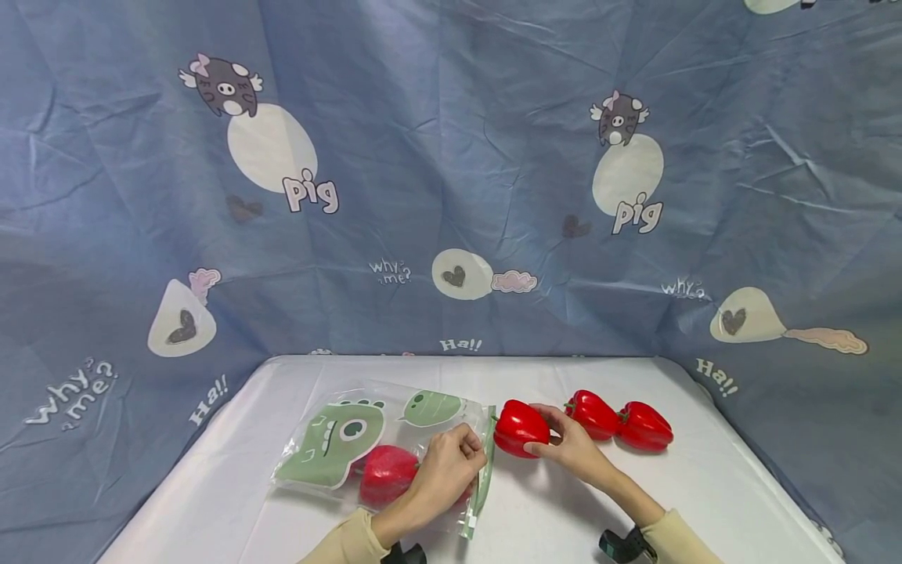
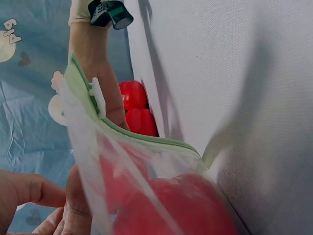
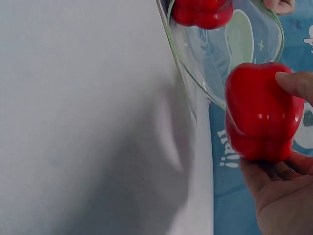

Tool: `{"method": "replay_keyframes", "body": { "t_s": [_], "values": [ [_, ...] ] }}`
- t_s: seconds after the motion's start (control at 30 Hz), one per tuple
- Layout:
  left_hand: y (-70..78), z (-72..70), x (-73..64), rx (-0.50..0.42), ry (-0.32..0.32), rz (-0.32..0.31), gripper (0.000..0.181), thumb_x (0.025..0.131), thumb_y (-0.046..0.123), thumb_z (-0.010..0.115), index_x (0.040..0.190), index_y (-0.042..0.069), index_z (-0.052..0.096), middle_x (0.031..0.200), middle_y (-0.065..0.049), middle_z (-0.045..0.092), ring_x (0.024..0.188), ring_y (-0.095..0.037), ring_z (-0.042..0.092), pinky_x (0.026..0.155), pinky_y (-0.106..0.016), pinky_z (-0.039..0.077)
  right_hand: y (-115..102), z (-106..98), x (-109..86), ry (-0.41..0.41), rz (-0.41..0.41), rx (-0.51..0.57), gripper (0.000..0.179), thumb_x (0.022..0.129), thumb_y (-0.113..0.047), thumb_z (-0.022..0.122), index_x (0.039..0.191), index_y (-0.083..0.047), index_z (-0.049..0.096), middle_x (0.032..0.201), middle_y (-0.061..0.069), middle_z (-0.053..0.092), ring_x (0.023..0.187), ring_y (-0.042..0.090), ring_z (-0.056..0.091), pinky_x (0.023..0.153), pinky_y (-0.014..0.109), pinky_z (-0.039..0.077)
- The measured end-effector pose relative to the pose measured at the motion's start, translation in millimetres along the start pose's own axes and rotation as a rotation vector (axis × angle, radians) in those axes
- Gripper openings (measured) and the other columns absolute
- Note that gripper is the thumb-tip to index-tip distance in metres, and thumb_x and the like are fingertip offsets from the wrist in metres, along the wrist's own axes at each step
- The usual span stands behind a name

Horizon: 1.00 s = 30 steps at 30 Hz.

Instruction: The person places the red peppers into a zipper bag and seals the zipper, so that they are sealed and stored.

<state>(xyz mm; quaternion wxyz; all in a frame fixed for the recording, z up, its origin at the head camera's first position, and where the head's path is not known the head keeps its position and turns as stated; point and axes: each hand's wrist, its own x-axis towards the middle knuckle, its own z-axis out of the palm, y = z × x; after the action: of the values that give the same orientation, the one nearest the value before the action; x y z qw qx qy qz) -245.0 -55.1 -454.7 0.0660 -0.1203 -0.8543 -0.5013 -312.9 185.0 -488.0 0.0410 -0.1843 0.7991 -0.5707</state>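
A clear zip bag (image 1: 331, 446) with green monster prints lies on the table, its green-edged mouth facing right. My left hand (image 1: 444, 472) pinches the bag's film near the mouth, and in the right wrist view the mouth gapes. Inside the bag sits a red bell pepper (image 1: 384, 475); more red shows near the mouth, partly behind my left hand. My right hand (image 1: 576, 450) grips another red bell pepper (image 3: 264, 110), thumb on one side and fingers on the other. That pepper is just outside the mouth, stem end towards the bag. A white slider (image 2: 98, 97) sits on the green zip.
Two more red bell peppers, one (image 1: 593, 415) beside the other (image 1: 644, 427), lie on the white table (image 1: 564, 533) right of my right hand. A blue printed curtain (image 1: 451, 196) hangs behind the table and along its sides.
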Motion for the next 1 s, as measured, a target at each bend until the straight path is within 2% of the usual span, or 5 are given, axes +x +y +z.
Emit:
{"method": "replay_keyframes", "body": {
  "t_s": [0.2, 0.5, 0.77, 0.9, 1.0],
  "values": [
    [0.6, -0.3, 0.2, -0.008, 0.003, 0.007, 0.006, 0.080, 0.006, 0.059, 0.080, 0.012, 0.058, 0.064, 0.004, 0.057, 0.038, -0.003, 0.051, 0.037, -0.020, 0.045, 1.7, 5.1, -3.3, -0.025, 0.003, 0.011, 0.068, 0.080, -0.015, 0.077, 0.138, -0.001, 0.044, 0.133, 0.023, 0.052, 0.113, 0.029, 0.059, 0.086, 0.028, 0.056],
    [0.2, -0.9, -0.3, -0.014, 0.000, 0.017, 0.001, 0.080, 0.008, 0.059, 0.079, 0.008, 0.059, 0.064, 0.004, 0.057, 0.039, -0.003, 0.052, 0.038, -0.021, 0.046, 6.9, 13.2, -4.7, -0.055, -0.027, 0.034, 0.068, 0.079, -0.010, 0.076, 0.137, 0.003, 0.044, 0.134, 0.027, 0.050, 0.115, 0.035, 0.059, 0.087, 0.029, 0.056],
    [-0.8, -0.5, -0.5, -0.023, -0.012, 0.014, 0.002, 0.081, 0.009, 0.060, 0.082, 0.007, 0.059, 0.066, 0.003, 0.057, 0.039, -0.005, 0.053, 0.039, -0.021, 0.047, 10.5, 23.1, -7.7, -0.084, -0.033, -0.015, 0.066, 0.080, -0.014, 0.076, 0.136, 0.002, 0.046, 0.133, 0.025, 0.053, 0.114, 0.031, 0.059, 0.088, 0.030, 0.055],
    [-1.4, -0.2, -0.1, -0.013, -0.007, 0.020, 0.003, 0.079, 0.008, 0.060, 0.081, 0.010, 0.059, 0.066, 0.003, 0.057, 0.038, -0.004, 0.052, 0.038, -0.020, 0.046, 11.6, 28.5, -4.5, -0.071, -0.030, -0.039, 0.066, 0.080, -0.017, 0.076, 0.136, 0.001, 0.047, 0.134, 0.023, 0.054, 0.114, 0.029, 0.060, 0.086, 0.029, 0.056],
    [-1.6, 0.1, -0.2, -0.011, -0.011, 0.021, 0.003, 0.080, 0.009, 0.061, 0.081, 0.008, 0.059, 0.066, 0.003, 0.058, 0.038, -0.004, 0.052, 0.038, -0.020, 0.046, 11.8, 32.9, -0.6, -0.055, -0.030, -0.048, 0.067, 0.080, -0.019, 0.077, 0.136, 0.002, 0.047, 0.134, 0.024, 0.054, 0.113, 0.031, 0.061, 0.084, 0.029, 0.057]
  ]
}}
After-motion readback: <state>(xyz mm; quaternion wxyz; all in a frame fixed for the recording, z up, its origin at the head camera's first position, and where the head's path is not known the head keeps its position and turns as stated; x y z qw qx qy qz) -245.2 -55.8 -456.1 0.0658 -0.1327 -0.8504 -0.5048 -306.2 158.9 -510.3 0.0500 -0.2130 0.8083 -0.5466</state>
